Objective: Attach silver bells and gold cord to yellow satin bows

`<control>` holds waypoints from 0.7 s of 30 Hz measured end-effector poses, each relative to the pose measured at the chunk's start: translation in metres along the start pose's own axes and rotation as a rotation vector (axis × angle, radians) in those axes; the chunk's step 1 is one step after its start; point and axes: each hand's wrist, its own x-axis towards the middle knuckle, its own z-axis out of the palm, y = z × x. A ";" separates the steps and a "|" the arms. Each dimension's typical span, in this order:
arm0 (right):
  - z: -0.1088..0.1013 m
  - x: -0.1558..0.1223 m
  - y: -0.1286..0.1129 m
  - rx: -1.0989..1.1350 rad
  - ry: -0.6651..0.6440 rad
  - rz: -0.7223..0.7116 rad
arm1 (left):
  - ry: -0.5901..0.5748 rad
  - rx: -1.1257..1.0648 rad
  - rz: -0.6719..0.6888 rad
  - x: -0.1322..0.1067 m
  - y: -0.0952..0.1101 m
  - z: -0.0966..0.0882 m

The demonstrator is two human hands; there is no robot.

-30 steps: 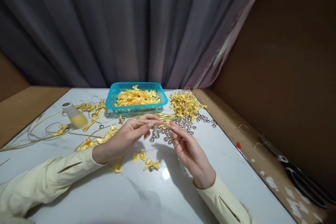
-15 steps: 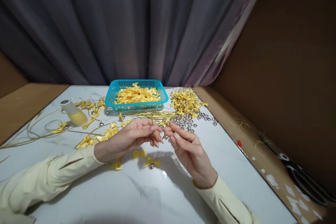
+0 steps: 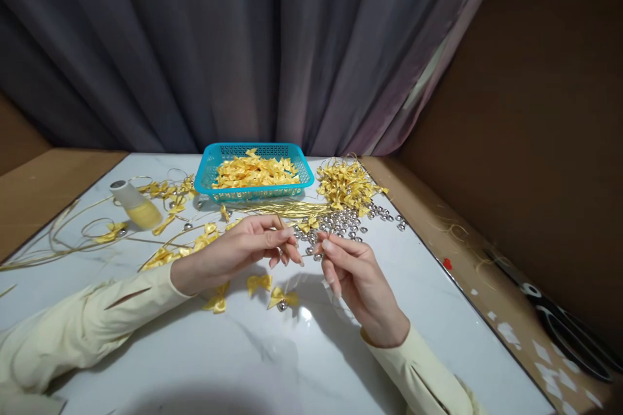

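Observation:
My left hand (image 3: 243,243) is closed in a pinch on a thin gold cord (image 3: 280,220), a bit of which shows above the fingertips. Facing it, my right hand (image 3: 363,275) pinches with thumb and forefinger on what looks like the same cord; most of it is hidden by the fingers. Both hands are raised over the white table (image 3: 292,363), a small gap between them. Below them lie a yellow ribbon bow (image 3: 259,283) and another bow (image 3: 283,298) with a silver bead at its middle. Silver beads (image 3: 343,224) are scattered behind my right hand.
A blue basket (image 3: 207,189) full of yellow bows stands at the back. Right of it is a heap of corded bows (image 3: 348,185); gold cords (image 3: 287,209) lie in front. A bottle with yellow contents (image 3: 136,205) leans at left. Scissors (image 3: 559,331) lie at far right.
My hands have drawn slightly apart, the right one shifting right. A bit more of the beads shows between them. The camera view has tilted slightly.

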 end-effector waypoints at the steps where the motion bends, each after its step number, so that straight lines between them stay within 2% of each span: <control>1: -0.001 0.001 0.001 0.010 -0.011 0.009 | -0.009 0.014 -0.007 0.000 0.000 -0.001; 4: -0.004 0.003 0.002 0.061 -0.083 0.052 | -0.051 0.073 -0.014 0.000 -0.001 -0.003; 11: -0.009 0.002 -0.002 0.062 -0.356 0.218 | -0.169 0.248 0.001 0.000 0.007 -0.006; 17: -0.008 -0.001 -0.004 0.066 -0.436 0.241 | -0.411 0.182 -0.200 -0.004 0.009 -0.009; 21: -0.006 -0.002 0.000 0.056 -0.474 0.278 | -0.481 0.201 -0.320 -0.006 0.006 -0.007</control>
